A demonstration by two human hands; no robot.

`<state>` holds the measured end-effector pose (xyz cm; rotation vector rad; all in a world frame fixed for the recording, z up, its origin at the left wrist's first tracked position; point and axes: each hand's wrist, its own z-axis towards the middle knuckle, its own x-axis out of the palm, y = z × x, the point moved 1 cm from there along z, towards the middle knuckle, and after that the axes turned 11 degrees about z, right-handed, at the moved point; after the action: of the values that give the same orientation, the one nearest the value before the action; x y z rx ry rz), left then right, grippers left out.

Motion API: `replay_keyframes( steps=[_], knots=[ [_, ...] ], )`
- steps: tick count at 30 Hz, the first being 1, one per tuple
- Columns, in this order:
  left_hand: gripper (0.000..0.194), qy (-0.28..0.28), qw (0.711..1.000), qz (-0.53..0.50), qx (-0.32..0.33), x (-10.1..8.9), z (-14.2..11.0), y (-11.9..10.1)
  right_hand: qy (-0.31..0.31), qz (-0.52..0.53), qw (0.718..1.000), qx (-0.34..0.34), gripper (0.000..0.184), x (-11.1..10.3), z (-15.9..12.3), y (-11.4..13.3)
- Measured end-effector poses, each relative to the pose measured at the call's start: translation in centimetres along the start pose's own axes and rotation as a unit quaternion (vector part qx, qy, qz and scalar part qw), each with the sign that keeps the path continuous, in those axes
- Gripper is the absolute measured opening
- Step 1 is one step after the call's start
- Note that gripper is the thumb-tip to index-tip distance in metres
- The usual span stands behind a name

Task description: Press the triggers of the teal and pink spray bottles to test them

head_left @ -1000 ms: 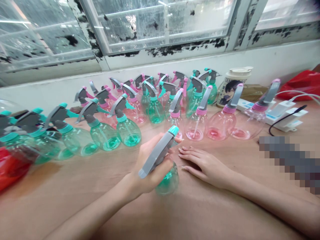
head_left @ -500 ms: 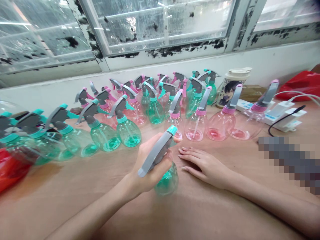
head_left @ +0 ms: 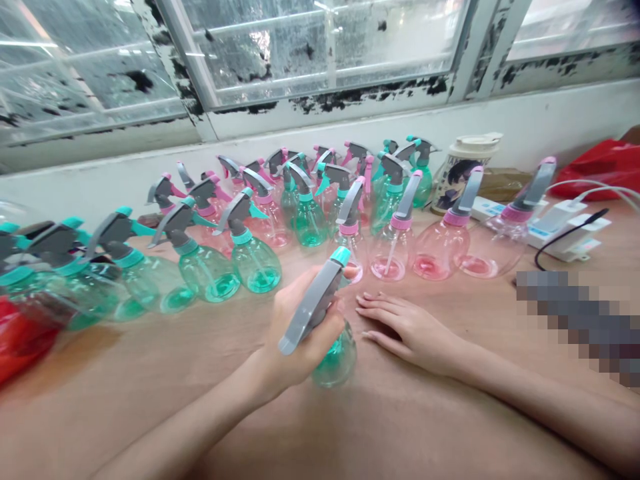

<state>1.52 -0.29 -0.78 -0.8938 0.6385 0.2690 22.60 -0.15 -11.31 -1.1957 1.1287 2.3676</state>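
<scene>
My left hand (head_left: 300, 327) is wrapped round the neck of a green spray bottle (head_left: 336, 363) with a grey head and turquoise nozzle. The bottle stands close in front of me; its collar and trigger are mostly hidden by my fingers. Flat on the table (head_left: 400, 427), just right of that bottle, rests my right hand (head_left: 400, 327), fingers stretched out and holding nothing. Beyond my right hand stand several pink spray bottles, the closest a pink one (head_left: 388, 257). To the left of my left hand is a row of green spray bottles, one of them a green bottle (head_left: 256, 263).
Behind, more pink and green bottles crowd toward the window wall (head_left: 240, 130). A lidded cup (head_left: 463, 177) stands at the back right, near a white power strip (head_left: 550, 230) with cables. Red plastic bags lie at the right (head_left: 600, 170) and left edges. A blurred-out patch covers something at right.
Almost nothing differs. The spray head in my left hand has shifted very slightly, and the whole view has moved a touch; my right hand stays in place.
</scene>
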Motion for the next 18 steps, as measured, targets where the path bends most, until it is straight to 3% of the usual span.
replay_keyframes(
  steps=[11,18],
  knots=[
    [0.029,0.010,1.000,-0.010,-0.002,-0.11,0.12,-0.12,0.003,-0.003,1.000,-0.002,0.038,-0.01,0.08,-0.02],
    [0.018,0.029,0.999,-0.014,0.000,-0.55,0.26,-0.34,0.000,-0.003,1.000,-0.002,0.038,0.01,0.08,0.02]
  ],
)
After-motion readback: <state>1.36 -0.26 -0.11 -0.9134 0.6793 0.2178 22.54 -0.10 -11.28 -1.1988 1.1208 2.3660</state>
